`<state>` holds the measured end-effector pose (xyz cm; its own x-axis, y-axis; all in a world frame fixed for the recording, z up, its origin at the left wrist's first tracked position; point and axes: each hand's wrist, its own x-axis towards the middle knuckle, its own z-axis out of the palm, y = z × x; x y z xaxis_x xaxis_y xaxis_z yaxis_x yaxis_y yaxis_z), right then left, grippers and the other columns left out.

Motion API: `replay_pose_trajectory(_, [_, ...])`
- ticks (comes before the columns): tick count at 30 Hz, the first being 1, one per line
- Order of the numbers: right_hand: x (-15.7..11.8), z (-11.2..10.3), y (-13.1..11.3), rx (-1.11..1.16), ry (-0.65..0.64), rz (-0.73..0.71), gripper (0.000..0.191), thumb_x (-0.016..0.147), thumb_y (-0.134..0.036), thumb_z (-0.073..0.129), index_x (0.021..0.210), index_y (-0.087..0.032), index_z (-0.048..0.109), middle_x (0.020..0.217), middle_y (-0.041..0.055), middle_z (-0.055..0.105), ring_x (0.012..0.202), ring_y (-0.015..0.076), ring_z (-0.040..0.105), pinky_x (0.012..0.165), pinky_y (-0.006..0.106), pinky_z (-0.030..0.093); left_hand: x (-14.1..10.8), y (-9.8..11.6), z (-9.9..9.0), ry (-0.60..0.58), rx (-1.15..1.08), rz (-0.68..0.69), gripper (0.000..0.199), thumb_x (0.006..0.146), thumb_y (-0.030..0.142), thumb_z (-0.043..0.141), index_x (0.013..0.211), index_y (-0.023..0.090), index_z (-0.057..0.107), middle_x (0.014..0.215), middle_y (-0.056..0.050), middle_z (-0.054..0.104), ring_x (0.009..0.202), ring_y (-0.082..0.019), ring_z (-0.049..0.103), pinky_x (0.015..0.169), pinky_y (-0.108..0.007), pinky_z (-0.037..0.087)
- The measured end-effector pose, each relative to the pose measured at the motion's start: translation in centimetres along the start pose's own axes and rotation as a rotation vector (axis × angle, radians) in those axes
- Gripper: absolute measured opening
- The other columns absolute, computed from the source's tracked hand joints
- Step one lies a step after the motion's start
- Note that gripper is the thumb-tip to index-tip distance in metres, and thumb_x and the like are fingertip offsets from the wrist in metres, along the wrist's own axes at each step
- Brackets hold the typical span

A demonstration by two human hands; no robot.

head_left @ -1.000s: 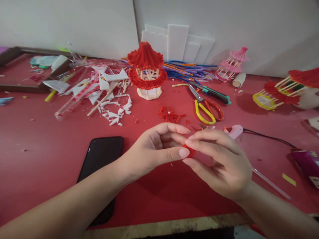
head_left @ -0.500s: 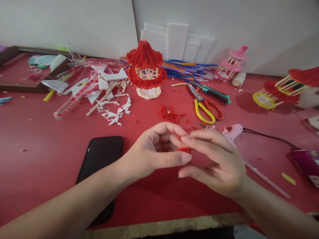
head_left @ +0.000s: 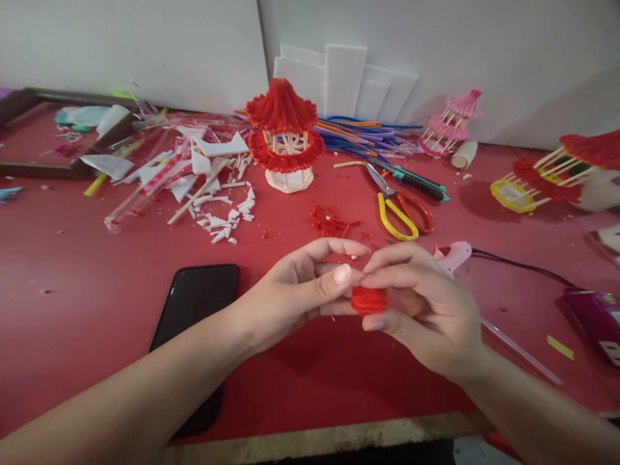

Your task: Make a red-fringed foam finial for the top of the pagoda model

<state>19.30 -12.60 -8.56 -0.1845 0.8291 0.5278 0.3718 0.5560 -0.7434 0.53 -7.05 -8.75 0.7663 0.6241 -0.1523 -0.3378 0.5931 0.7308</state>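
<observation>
Between my hands is a small ribbed red piece [head_left: 369, 301], which looks made of fuzzy pipe cleaner. My right hand [head_left: 426, 303] pinches it, thumb below and fingertips above. My left hand [head_left: 300, 287] has its lower fingers against the piece's left side; its thumb is raised near the right fingertips and its index finger stretches over the top. The left fingers' contact behind the piece is partly hidden. Just beyond the hands lie red pipe-cleaner clippings [head_left: 332, 221] and scissors [head_left: 400, 213] with one yellow and one red handle.
A red-roofed model tower [head_left: 285, 145] stands behind. White scraps [head_left: 223, 219] and sticks lie left, near a black phone [head_left: 198, 303]. Coloured pipe cleaners [head_left: 358, 135] lie along the wall. To the right are a pink glue gun [head_left: 455, 258], its cord, and a clear stick [head_left: 523, 352].
The red piece has come further into view and shifted right, now between the right thumb and fingers. My left thumb has lifted off it.
</observation>
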Motion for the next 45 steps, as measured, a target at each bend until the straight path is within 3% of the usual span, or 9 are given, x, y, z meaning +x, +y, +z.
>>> replay_pose_trajectory(3, [-0.1,-0.1,0.1,0.015,0.028,0.000,0.029,0.082,-0.021,0.075,0.110,-0.024,0.067,0.106,0.0034,0.063,0.098,0.0156,0.063,0.085,0.030,0.057,-0.1,0.0,0.0,0.006,0.035,0.018,0.036,0.076,0.019,0.081,0.109,0.019,0.066,0.097,-0.005,0.074,0.090,-0.017,0.071,0.079,-0.025,0.057])
replay_pose_trajectory(9, [-0.1,-0.3,-0.4,-0.049,0.001,-0.052,0.036,0.087,-0.015,0.066,0.123,-0.021,0.066,0.115,0.0057,0.064,0.108,0.0160,0.062,0.094,0.030,0.054,0.0,-0.1,0.1,0.037,0.057,0.097,0.034,0.071,0.002,0.080,0.098,0.018,0.068,0.090,0.001,0.075,0.082,-0.009,0.071,0.074,-0.016,0.056])
replay_pose_trajectory(18, [-0.1,-0.2,-0.7,-0.067,0.037,-0.094,0.037,0.085,-0.006,0.063,0.118,-0.021,0.069,0.110,0.0050,0.068,0.096,0.0147,0.067,0.088,0.028,0.058,0.1,-0.2,0.1,-0.055,0.036,0.134,0.040,0.071,-0.006,0.076,0.102,0.017,0.065,0.086,0.003,0.076,0.078,-0.008,0.073,0.071,-0.013,0.056])
replay_pose_trajectory(26, [0.2,-0.8,0.0,-0.053,-0.077,-0.086,0.042,0.087,-0.020,0.070,0.128,-0.026,0.062,0.109,0.0041,0.070,0.099,0.0175,0.067,0.085,0.032,0.059,0.0,-0.1,0.1,0.002,0.069,0.053,0.036,0.075,0.008,0.080,0.106,0.017,0.066,0.090,-0.002,0.076,0.083,-0.013,0.072,0.075,-0.020,0.057])
replay_pose_trajectory(30, [0.2,-1.0,0.6,-0.084,0.062,-0.089,0.032,0.086,-0.016,0.069,0.116,-0.027,0.068,0.104,0.0026,0.072,0.095,0.0174,0.066,0.085,0.036,0.057,0.1,-0.1,0.0,0.152,0.124,0.067,0.019,0.084,0.024,0.074,0.101,0.017,0.070,0.097,-0.004,0.075,0.085,-0.011,0.071,0.080,-0.022,0.056])
replay_pose_trajectory(33, [0.2,-1.1,0.9,-0.052,0.149,-0.039,0.033,0.085,-0.017,0.070,0.116,-0.030,0.068,0.102,0.0019,0.073,0.096,0.0186,0.066,0.081,0.036,0.058,0.1,0.1,0.1,0.188,0.207,0.094,0.024,0.083,0.027,0.075,0.104,0.017,0.070,0.108,-0.008,0.074,0.099,-0.017,0.069,0.092,-0.029,0.052])
replay_pose_trajectory(36, [0.2,-1.0,0.8,-0.036,0.147,0.020,0.029,0.086,-0.019,0.069,0.112,-0.030,0.069,0.101,0.0015,0.074,0.097,0.0191,0.068,0.080,0.036,0.059,0.1,0.3,0.6,0.055,0.350,0.080,0.043,0.074,0.028,0.082,0.113,0.019,0.067,0.114,-0.009,0.071,0.108,-0.021,0.065,0.097,-0.035,0.049])
replay_pose_trajectory(41, [0.3,-0.9,0.5,-0.021,0.188,0.060,0.023,0.087,-0.018,0.068,0.108,-0.027,0.070,0.103,0.0032,0.074,0.094,0.0176,0.069,0.076,0.033,0.061,-0.2,0.7,1.7,0.081,0.908,0.113,0.012,0.073,0.022,0.080,0.079,0.018,0.069,0.075,0.000,0.070,0.071,-0.014,0.064,0.070,-0.025,0.051])
replay_pose_trajectory(45, [0.4,-1.0,0.9,0.039,0.257,0.095,0.023,0.086,-0.017,0.068,0.107,-0.025,0.071,0.103,0.0031,0.074,0.091,0.0154,0.071,0.080,0.030,0.061,-0.3,1.5,0.6,0.166,1.094,0.136,0.008,0.075,0.014,0.074,0.070,0.020,0.072,0.069,0.002,0.075,0.066,-0.015,0.068,0.067,-0.022,0.050])
